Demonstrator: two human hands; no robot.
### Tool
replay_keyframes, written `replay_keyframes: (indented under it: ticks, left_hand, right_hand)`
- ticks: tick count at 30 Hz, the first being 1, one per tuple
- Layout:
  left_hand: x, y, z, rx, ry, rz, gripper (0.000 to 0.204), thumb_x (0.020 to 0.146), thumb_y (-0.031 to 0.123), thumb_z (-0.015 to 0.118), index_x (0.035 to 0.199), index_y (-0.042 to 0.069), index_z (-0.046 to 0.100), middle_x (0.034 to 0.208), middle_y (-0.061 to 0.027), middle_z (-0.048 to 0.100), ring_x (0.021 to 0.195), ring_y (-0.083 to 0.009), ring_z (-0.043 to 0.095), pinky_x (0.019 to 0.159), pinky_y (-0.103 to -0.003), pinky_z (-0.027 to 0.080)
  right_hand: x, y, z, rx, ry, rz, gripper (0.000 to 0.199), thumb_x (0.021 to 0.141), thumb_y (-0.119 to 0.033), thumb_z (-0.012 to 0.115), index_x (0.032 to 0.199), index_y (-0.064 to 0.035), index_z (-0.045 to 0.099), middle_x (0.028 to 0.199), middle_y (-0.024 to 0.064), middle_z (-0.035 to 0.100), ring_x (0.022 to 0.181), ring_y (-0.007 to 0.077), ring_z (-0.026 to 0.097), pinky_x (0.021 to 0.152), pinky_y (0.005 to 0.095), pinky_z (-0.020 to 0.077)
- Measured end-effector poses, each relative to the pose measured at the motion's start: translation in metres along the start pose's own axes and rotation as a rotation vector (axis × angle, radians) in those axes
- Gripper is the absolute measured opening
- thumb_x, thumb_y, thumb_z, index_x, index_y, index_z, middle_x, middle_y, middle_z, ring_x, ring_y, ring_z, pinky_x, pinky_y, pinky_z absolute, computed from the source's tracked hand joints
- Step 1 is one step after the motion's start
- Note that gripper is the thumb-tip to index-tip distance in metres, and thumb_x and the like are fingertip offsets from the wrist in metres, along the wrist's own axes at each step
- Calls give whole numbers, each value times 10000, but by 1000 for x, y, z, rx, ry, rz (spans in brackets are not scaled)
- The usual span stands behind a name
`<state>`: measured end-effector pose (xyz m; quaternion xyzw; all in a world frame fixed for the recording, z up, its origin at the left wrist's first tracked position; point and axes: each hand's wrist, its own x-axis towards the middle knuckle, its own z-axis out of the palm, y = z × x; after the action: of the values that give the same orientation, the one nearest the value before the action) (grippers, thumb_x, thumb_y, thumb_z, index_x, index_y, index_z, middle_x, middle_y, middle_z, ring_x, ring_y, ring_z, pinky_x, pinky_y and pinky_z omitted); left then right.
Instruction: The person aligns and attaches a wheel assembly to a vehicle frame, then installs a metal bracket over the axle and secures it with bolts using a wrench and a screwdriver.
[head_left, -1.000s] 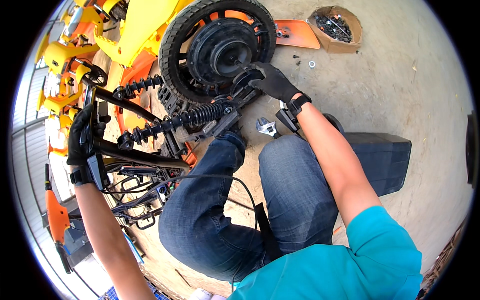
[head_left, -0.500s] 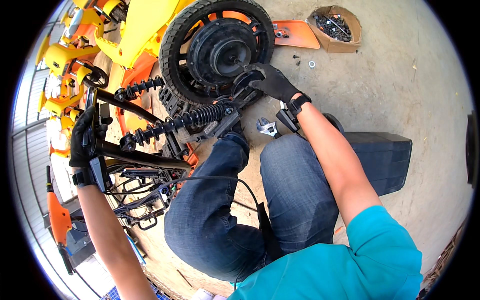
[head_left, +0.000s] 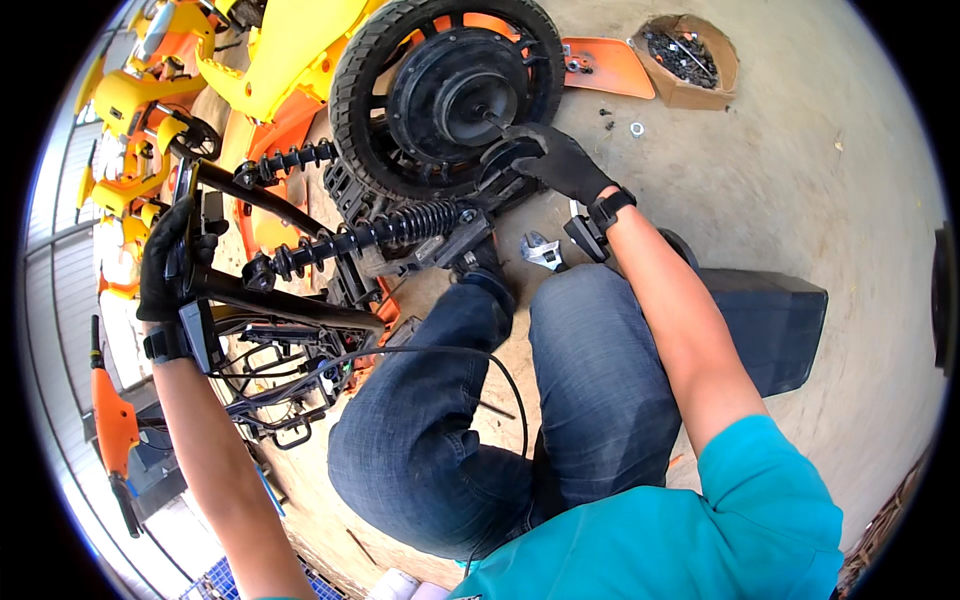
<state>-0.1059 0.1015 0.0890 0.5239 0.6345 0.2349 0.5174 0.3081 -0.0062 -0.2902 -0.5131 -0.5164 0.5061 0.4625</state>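
Observation:
My left hand (head_left: 172, 258), in a black glove, is closed round the end of a black metal vehicle frame (head_left: 290, 302). My right hand (head_left: 565, 165), gloved as well, grips a dark, round-ended part (head_left: 510, 158) beside the axle (head_left: 492, 117) of a black hub-motor wheel (head_left: 455, 95). Its fingertips are partly hidden behind that part. Between my hands runs a shock absorber (head_left: 370, 237) with a black coil spring; a second shock absorber (head_left: 290, 160) lies farther off. An adjustable wrench (head_left: 541, 251) rests on the ground just short of my right hand.
A cardboard box (head_left: 690, 62) of small hardware stands at the far right, near an orange panel (head_left: 610, 68) and a loose washer (head_left: 637, 129). Right of my knees is a dark box-shaped case (head_left: 765, 325). Cables (head_left: 450, 350) cross my leg. Yellow scooters (head_left: 140, 100) stand far left.
The wheel, box and wrench appear slightly farther right in the view. Both hands keep their grips, my right hand shifting a little with the wheel.

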Motion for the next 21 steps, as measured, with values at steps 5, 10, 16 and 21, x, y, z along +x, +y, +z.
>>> replay_keyframes:
  ticks: [5, 10, 16, 21]
  left_hand:
    - [2, -1, -1, 2, 51, -24, 373, 1001, 249, 530, 1341, 96, 539, 1024, -205, 696, 713, -191, 688, 589, -259, 556]
    - [-2, -2, -2, 20, 48, -24, 372, 1018, 228, 490, 1359, 84, 530, 1032, -183, 692, 732, -175, 686, 608, -245, 568]
    - [-5, -4, -6, 28, 32, 18, 379, 1018, 212, 494, 1370, 75, 522, 1032, -143, 692, 750, -156, 692, 625, -239, 579]
    - [-4, -4, -17, 171, -13, 31, 406, 1013, 135, 481, 1411, 57, 476, 1139, -128, 661, 819, -131, 676, 664, -217, 575]
  right_hand:
    - [0, -1, -2, -55, 52, 19, 511, 778, -152, 752, 1257, -63, 599, 1216, 148, 650, 1128, 265, 615, 989, 350, 461]
    - [-12, 14, 1, -41, 7, 210, 557, 822, -175, 744, 1314, -5, 545, 1244, 153, 638, 1133, 227, 602, 997, 335, 449]
    - [-16, 23, -13, 9, -90, 313, 506, 867, -241, 728, 1279, 7, 570, 1214, 131, 653, 1096, 187, 605, 974, 316, 455]
    - [-37, 41, -11, 124, -84, 462, 533, 855, -285, 736, 1245, 44, 581, 1173, 155, 669, 1044, 211, 633, 925, 315, 481]
